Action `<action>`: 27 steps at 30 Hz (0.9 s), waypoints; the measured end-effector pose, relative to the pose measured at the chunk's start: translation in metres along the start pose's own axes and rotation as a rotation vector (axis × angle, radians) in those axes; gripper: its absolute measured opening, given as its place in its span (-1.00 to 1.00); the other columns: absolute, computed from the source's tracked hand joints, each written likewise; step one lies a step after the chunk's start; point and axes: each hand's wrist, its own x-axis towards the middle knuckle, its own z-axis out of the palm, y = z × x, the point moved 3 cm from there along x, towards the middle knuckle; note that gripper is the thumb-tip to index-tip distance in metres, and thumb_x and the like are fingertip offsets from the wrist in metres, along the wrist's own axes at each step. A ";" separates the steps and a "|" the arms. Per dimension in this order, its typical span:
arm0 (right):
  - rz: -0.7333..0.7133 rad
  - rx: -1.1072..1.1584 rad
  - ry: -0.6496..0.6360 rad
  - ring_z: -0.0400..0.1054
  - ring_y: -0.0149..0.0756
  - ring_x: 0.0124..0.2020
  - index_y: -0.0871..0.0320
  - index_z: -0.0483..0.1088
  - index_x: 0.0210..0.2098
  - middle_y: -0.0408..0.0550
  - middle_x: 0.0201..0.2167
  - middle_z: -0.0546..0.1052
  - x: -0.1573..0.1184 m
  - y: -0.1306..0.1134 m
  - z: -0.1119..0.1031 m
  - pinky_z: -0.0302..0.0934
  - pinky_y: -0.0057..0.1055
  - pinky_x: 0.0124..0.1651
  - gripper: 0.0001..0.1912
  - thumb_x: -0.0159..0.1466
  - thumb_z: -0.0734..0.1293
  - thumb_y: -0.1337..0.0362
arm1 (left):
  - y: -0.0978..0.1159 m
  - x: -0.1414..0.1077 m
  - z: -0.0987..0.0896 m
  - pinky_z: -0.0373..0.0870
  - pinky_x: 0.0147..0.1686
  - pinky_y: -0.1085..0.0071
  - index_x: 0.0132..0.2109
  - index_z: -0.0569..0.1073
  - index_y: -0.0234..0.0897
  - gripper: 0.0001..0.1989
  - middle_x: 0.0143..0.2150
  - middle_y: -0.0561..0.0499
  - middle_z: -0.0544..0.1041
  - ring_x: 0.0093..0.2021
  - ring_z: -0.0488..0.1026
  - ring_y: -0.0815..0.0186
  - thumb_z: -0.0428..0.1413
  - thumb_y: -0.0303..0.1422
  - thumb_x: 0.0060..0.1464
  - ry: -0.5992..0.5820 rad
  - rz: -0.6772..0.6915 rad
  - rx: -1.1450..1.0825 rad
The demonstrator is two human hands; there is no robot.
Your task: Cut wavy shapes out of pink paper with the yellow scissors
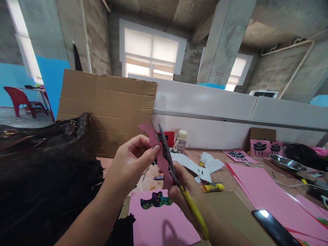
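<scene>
My left hand (133, 159) pinches a wavy-edged strip of pink paper (153, 136) between thumb and fingers, held up in front of me. In my right hand (188, 188) is a pair of scissors (194, 210) with yellow handles, the blades pointing up and slightly apart along the strip's right edge. The strip's lower end reaches close to my right thumb. Below both hands lies a pink sheet (159, 227), bearing a dark, shimmering wavy cutout (155, 201). My fingers hide part of the scissors' handles.
A dark handbag (48, 171) stands at left before a cardboard panel (123, 109). A yellow glue stick (213, 187), white tissue (211, 162), a jar (181, 140), pink sheets (263, 194), a phone (276, 227) and a metal dish (287, 164) lie to the right.
</scene>
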 end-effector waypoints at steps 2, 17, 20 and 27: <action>-0.011 0.008 -0.002 0.18 -0.33 -0.43 0.07 0.47 -0.06 -0.18 -0.42 0.31 0.000 0.001 0.000 0.16 -0.42 -0.44 -0.36 0.26 0.43 -0.37 | -0.001 0.000 0.000 0.27 -0.51 0.49 -0.37 0.40 -0.16 -0.67 -0.46 0.12 0.41 -0.47 0.30 0.38 0.39 -0.16 -0.01 -0.007 -0.004 -0.008; -0.017 -0.043 0.032 0.24 -0.30 -0.41 0.07 0.48 -0.06 -0.14 -0.40 0.38 -0.001 0.005 -0.001 0.19 -0.41 -0.42 -0.31 0.23 0.41 -0.42 | 0.000 -0.002 0.000 0.26 -0.51 0.46 -0.36 0.41 -0.15 -0.68 -0.45 0.12 0.41 -0.46 0.32 0.36 0.39 -0.15 0.00 -0.010 -0.009 -0.016; -0.024 -0.037 0.024 0.22 -0.32 -0.42 0.07 0.47 -0.07 -0.17 -0.42 0.35 -0.001 0.001 -0.001 0.18 -0.43 -0.43 -0.34 0.25 0.42 -0.39 | -0.001 -0.002 0.001 0.20 -0.54 0.47 -0.35 0.42 -0.15 -0.68 -0.46 0.13 0.40 -0.48 0.29 0.38 0.40 -0.15 0.01 -0.018 -0.021 -0.043; -0.019 -0.029 0.029 0.19 -0.32 -0.44 0.06 0.47 -0.10 -0.18 -0.44 0.32 -0.002 -0.002 0.000 0.19 -0.42 -0.44 -0.36 0.25 0.43 -0.38 | 0.000 -0.002 0.000 0.18 -0.55 0.46 -0.33 0.44 -0.15 -0.69 -0.46 0.14 0.40 -0.50 0.26 0.38 0.39 -0.13 0.03 -0.011 -0.018 -0.016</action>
